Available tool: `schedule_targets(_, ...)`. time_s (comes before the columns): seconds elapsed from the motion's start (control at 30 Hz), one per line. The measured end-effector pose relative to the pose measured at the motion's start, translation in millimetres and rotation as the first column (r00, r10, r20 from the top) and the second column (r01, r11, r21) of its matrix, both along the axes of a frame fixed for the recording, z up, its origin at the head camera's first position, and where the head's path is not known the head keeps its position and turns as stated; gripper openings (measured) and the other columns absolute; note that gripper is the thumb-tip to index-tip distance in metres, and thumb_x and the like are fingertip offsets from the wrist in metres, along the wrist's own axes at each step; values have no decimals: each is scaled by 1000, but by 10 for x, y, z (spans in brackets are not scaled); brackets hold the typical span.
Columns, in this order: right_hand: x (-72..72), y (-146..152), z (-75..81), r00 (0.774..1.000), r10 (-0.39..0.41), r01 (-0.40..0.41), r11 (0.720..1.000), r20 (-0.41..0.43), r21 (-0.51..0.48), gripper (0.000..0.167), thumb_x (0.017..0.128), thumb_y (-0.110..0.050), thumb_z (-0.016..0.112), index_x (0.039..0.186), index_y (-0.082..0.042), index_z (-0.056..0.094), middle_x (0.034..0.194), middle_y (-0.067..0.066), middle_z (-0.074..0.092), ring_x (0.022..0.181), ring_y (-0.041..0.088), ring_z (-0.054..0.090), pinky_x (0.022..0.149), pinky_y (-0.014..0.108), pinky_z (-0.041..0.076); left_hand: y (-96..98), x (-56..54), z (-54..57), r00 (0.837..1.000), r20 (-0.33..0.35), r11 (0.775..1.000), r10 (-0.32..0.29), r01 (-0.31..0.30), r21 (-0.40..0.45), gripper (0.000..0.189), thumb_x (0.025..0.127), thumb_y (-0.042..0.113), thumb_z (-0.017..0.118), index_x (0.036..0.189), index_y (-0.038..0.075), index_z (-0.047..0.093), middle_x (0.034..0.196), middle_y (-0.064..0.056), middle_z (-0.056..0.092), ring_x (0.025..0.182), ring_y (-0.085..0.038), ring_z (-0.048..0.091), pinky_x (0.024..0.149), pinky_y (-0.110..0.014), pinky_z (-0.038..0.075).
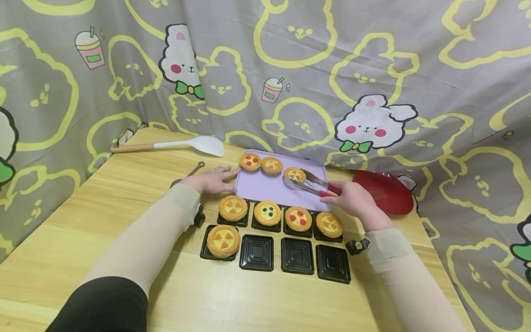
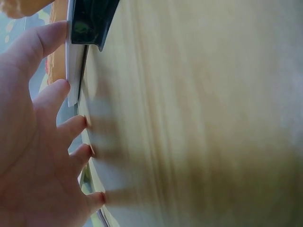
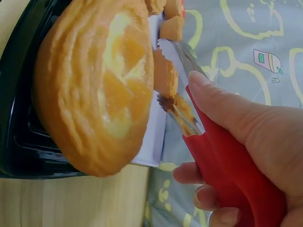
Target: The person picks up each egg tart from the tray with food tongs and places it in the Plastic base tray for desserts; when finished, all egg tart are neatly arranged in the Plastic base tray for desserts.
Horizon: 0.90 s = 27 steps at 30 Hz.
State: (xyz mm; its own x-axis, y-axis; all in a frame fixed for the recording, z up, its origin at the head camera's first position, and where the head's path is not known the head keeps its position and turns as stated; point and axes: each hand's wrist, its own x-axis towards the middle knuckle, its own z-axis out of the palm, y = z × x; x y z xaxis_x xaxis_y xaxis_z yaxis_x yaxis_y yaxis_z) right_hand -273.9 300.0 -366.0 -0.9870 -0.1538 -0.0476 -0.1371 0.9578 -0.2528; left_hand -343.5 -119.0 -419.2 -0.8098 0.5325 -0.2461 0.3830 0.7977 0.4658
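Note:
My left hand (image 1: 213,180) lies at the left edge of the lilac tray (image 1: 265,190), thumb and fingertips against it, fingers spread. The left wrist view has the same hand (image 2: 35,127) side-on above the wood. My right hand (image 1: 356,201) grips red-handled tongs (image 3: 222,163). Their metal tips straddle an egg tart (image 1: 295,174) at the tray's right; firm contact cannot be judged. Farther left on the tray sit a red-dotted tart (image 1: 250,161) and a plain-topped tart (image 1: 272,165).
Before the tray stand two rows of black square holders (image 1: 256,252); the back row and front-left one bear tarts (image 1: 223,241). A white spatula (image 1: 207,145) lies back left, a red dish (image 1: 386,193) at right. Behind my left hand, a brown-handled utensil (image 1: 197,168) is partly hidden.

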Motion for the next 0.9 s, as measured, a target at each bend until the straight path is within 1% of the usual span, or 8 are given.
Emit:
schedule_targets(0.2, 17, -22, 5, 1000, -8, 8, 1000, 9, 0, 79, 80, -58, 75, 142, -14, 56, 127, 18, 63, 104, 34, 57, 87, 52, 48, 0, 8, -25, 1000, 5, 1000, 3, -3, 5, 82, 95, 52, 54, 160, 20, 16, 163, -18, 7, 147, -44, 4, 112, -68, 1)
schedule_targets(0.33, 79, -42, 79, 1000, 7, -7, 1000, 2, -28, 80, 80, -59, 74, 143, -14, 55, 128, 16, 63, 105, 32, 57, 88, 52, 49, -3, 6, -44, 1000, 0, 1000, 3, -3, 10, 81, 96, 51, 54, 159, 19, 16, 163, -19, 8, 146, -45, 4, 111, -69, 0)
schedule_targets(0.43, 172, -73, 193, 999, 40, -42, 997, -20, -61, 82, 79, -62, 73, 143, -14, 55, 126, 14, 64, 102, 30, 58, 86, 50, 49, -1, 14, -42, 1000, -1, 1000, 2, -2, 12, 81, 96, 50, 54, 159, 19, 16, 163, -19, 8, 146, -46, 4, 112, -69, 0)
schedule_targets(0.53, 302, -100, 308, 992, 113, -117, 988, -48, -105, 81, 78, -63, 74, 141, -15, 58, 125, 10, 66, 100, 26, 60, 85, 47, 51, -5, 21, -36, 1000, 6, 1000, 7, -7, 13, 81, 95, 50, 54, 160, 20, 16, 163, -18, 7, 146, -45, 3, 112, -68, 0)
schedule_targets(0.63, 461, -122, 392, 973, 215, -225, 963, -84, -146, 76, 75, -60, 77, 138, -19, 62, 122, 3, 68, 97, 20, 61, 81, 41, 53, -11, 16, -36, 1000, 10, 1000, 9, -10, 18, 82, 95, 51, 54, 160, 20, 15, 163, -18, 6, 146, -45, 2, 112, -68, 0)
schedule_targets(0.67, 520, -131, 413, 963, 252, -265, 951, -95, -157, 74, 75, -58, 78, 136, -20, 63, 122, 0, 68, 94, 19, 61, 79, 38, 54, -14, -1, -53, 1000, 7, 1000, 6, -6, 18, 82, 95, 53, 54, 160, 20, 15, 163, -19, 6, 146, -46, 2, 111, -69, -1)
schedule_targets(0.77, 685, -164, 449, 931, 346, -363, 913, -118, -185, 67, 74, -52, 82, 132, -24, 66, 115, -8, 71, 84, 14, 61, 68, 29, 52, -14, -12, -46, 1000, 5, 1000, 0, -1, 25, 83, 95, 54, 53, 159, 19, 15, 163, -20, 6, 146, -47, 2, 111, -69, -1)
schedule_targets(0.9, 861, -213, 402, 893, 439, -449, 872, -98, -193, 66, 73, -48, 83, 132, -23, 67, 113, -14, 70, 87, 7, 64, 74, 27, 54, -16, -18, -34, 1000, 12, 999, 3, -3, 34, 83, 94, 53, 54, 159, 20, 15, 163, -19, 5, 146, -46, 1, 111, -69, -4)
